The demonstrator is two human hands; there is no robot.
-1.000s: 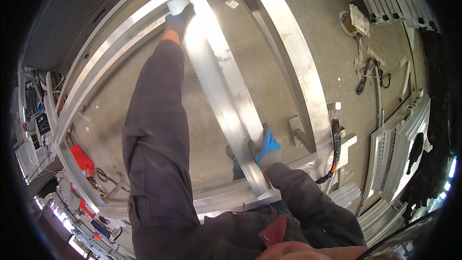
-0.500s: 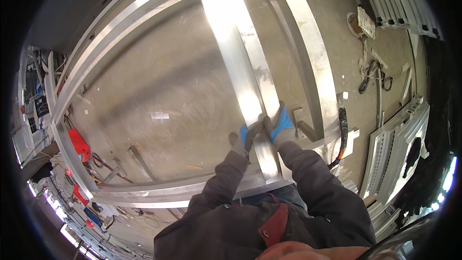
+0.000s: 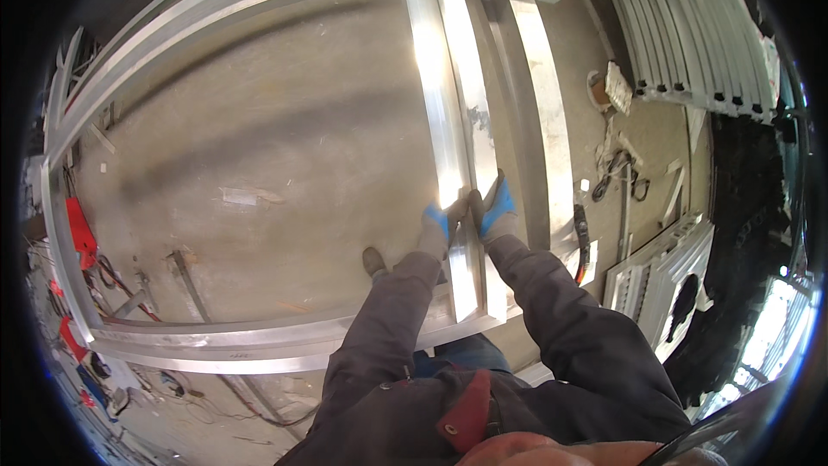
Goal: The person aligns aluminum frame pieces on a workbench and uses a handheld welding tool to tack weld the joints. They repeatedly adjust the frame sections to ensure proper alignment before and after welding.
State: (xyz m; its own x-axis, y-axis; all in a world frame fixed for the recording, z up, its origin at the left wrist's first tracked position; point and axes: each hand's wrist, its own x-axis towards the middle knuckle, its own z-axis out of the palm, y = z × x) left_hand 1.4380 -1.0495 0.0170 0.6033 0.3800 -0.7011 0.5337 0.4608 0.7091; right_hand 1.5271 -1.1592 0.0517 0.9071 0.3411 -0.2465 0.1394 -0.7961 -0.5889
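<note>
Two long silvery metal bars run side by side away from me across a large metal frame (image 3: 207,358). My left hand, in a blue and dark grey work glove (image 3: 442,220), is closed around the shiny left bar (image 3: 435,86). Right beside it, my gloved right hand (image 3: 494,210) grips the neighbouring metal bar (image 3: 470,78), fingers pointing forward along it. The fingertips of both hands nearly meet at the narrow gap between the bars. Both near bar ends lie at the near rail of the frame.
Another wide metal beam (image 3: 552,112) lies to the right. Stacked metal profiles (image 3: 681,26) stand at the far right, with more profiles (image 3: 660,280) nearer. A black cable (image 3: 614,174) and a red object (image 3: 80,233) are on the floor. My shoe (image 3: 373,261) shows inside the frame.
My view has turned, so the frame appears farther left and the bars look more upright in the picture. Both hands stay on the bars, at nearly the same place along them.
</note>
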